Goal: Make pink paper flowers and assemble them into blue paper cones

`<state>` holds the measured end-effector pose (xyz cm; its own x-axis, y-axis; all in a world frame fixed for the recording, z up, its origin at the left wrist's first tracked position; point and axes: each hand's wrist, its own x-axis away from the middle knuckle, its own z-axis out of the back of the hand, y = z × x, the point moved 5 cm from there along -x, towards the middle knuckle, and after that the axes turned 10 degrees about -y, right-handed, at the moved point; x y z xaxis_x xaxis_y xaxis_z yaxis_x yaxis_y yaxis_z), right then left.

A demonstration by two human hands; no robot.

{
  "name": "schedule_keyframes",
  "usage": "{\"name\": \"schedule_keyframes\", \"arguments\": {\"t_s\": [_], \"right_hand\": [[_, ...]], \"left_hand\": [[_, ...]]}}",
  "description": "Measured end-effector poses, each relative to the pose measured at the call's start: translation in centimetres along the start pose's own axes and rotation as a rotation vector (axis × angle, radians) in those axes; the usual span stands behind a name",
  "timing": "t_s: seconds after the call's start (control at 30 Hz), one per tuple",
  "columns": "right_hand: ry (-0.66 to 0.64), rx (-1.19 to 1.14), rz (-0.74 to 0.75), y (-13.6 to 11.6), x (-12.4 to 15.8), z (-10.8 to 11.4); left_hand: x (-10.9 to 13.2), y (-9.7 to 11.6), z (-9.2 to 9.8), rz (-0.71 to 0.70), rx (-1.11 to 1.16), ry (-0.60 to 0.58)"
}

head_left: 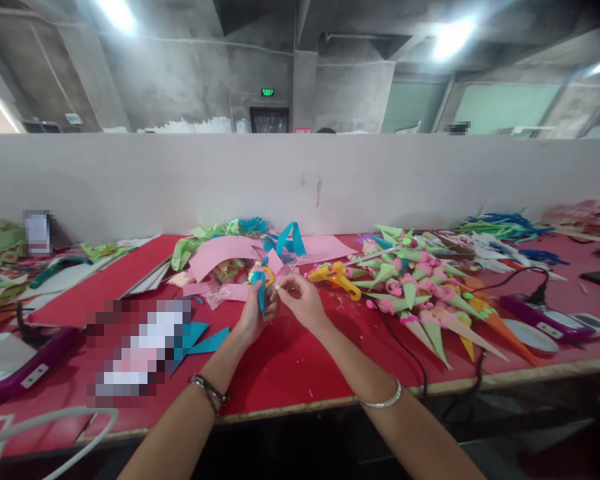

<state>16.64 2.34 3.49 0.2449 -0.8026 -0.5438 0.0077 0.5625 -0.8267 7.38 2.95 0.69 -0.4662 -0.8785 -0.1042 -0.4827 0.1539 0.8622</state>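
Well to the left of the left hand, a purple power strip (35, 367) lies near the table's front edge, perhaps to keep its socket reachable. Nearer that hand, blue paper pieces (210, 340) lie flat beside the forearm, an easy reach. Pink paper (225, 257) lies beyond the hand, leaving the red surface before it free. The left hand (254, 313) is curled round a blue paper piece (262, 293), standing it roughly upright, likely to steady it. Just right, the right hand (303, 300) has thumb and fingers nearly closed; whether they grip the small pale-green spot there cannot be told. A yellow glue gun (333, 275) rests just beyond this hand, seemingly for quick pick-up. Farther right, paper cones (430, 333) are heaped, points mostly outward, probably keeping their pompom ends together.
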Motion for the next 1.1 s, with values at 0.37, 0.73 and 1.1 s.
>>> {"name": "schedule_keyframes", "arguments": {"t_s": [0.37,0.73,1.1], "right_hand": [[-0.012,0.013,-0.021,0.0,0.2,0.1],[0.025,0.134,0.05,-0.7,0.2,0.2],[-0.039,0.452,0.182,-2.0,0.3,-0.1]], "left_hand": [[-0.1,-0.3,0.8,-0.044,-0.058,0.167],[0.2,0.1,0.7,-0.041,0.075,0.139],[0.4,-0.5,0.9,-0.04,-0.008,0.118]]}}
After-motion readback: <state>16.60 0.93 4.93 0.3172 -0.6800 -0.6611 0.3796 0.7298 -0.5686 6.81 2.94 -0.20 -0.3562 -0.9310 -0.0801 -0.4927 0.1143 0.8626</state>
